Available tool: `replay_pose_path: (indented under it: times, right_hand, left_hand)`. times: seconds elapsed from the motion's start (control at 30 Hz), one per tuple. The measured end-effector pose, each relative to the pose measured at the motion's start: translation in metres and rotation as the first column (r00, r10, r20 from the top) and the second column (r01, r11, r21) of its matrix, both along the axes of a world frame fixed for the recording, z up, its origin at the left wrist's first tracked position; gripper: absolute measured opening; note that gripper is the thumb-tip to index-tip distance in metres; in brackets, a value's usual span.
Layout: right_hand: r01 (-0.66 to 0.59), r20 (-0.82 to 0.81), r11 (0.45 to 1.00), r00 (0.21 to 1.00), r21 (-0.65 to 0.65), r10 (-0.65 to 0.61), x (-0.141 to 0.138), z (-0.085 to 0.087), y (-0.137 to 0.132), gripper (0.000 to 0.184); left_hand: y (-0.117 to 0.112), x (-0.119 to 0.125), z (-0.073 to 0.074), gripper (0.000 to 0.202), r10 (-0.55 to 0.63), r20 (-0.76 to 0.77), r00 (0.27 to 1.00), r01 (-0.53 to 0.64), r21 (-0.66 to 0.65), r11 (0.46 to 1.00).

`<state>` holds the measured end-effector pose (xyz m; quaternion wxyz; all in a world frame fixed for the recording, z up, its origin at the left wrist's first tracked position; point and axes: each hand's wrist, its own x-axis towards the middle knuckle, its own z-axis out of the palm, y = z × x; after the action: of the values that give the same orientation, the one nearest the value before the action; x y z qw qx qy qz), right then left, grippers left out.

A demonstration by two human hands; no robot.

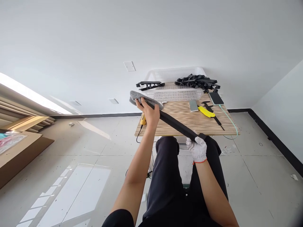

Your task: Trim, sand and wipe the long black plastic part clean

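Note:
A long black bar (176, 122) slants across in front of me, from upper left down to lower right. My left hand (150, 113), bare, is closed round a grey cloth (139, 95) that lies against the bar's upper end. How far the cloth wraps round the bar is hidden by my fingers. My right hand (197, 149) wears a white knit glove with an orange cuff and grips the bar's lower end, just above my right knee.
On the wooden table (175, 115) stands a white plastic basket (177, 94) with black slotted parts (197, 82) across its rim. A yellow-handled knife (206, 111), black caliper (216, 119), grey card-like block (193, 106), phone (216, 98) on a cable and yellow tool (143, 120) lie around. Left stands a cardboard box (26, 151).

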<state>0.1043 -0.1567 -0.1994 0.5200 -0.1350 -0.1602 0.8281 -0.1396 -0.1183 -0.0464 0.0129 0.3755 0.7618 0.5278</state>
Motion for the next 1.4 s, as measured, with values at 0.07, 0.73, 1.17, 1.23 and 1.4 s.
replay_pose_path:
  times: [0.07,0.73,1.17,1.23,1.4]
  right_hand:
    - [0.012,-0.008,1.000,1.000,-0.011,-0.012,0.001,0.001,0.000,0.021]
    - [0.073,-0.057,0.985,0.995,-0.158,-0.083,0.006,0.011,0.004,0.026]
    - [0.151,-0.112,0.980,0.980,-0.132,-0.166,0.009,0.017,0.001,0.026]
    - [0.177,-0.132,0.975,0.972,-0.135,-0.194,0.010,0.020,0.000,0.025]
    - [0.176,-0.151,0.967,0.967,-0.182,-0.204,0.014,0.026,-0.001,0.024]
  left_hand:
    - [-0.007,-0.014,0.008,0.066,0.076,0.004,0.997,-0.076,0.050,0.996]
    - [-0.072,-0.065,0.148,0.059,-0.369,-0.577,0.728,-0.152,-0.661,0.735]
    - [-0.045,-0.062,0.150,0.013,-0.631,-0.524,0.573,0.120,-0.708,0.696]
    - [-0.044,-0.050,0.153,0.028,-0.621,-0.441,0.648,0.061,-0.782,0.620]
    - [-0.047,-0.046,0.161,0.049,-0.356,-0.410,0.840,-0.149,-0.804,0.576]
